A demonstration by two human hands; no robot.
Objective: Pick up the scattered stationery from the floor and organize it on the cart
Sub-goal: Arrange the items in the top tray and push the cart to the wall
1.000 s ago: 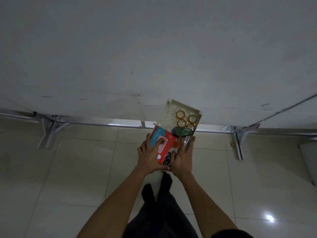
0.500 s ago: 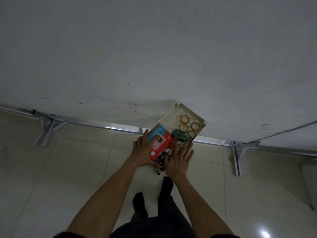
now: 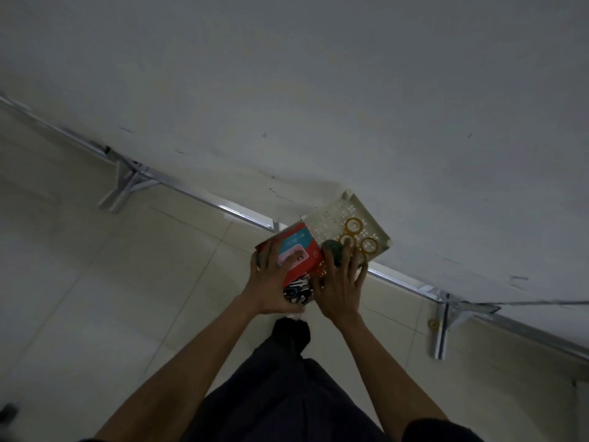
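A cream perforated tray stands against the grey partition. On it lie three amber tape rolls and a dark green round item. A red and blue box rests at the tray's left side, over a black-and-white patterned item. My left hand grips the red box, fingers across its top and thumb at its left edge. My right hand lies flat on the tray's near part, its fingers spread and touching the green item.
A grey partition wall on metal feet runs across the view. One small amber tape roll lies on the tiled floor by the right foot. A dark object sits at the bottom left edge.
The view has tilted, so the partition now runs diagonally. My left hand has slid further over the red box. My right hand has spread toward the green item.
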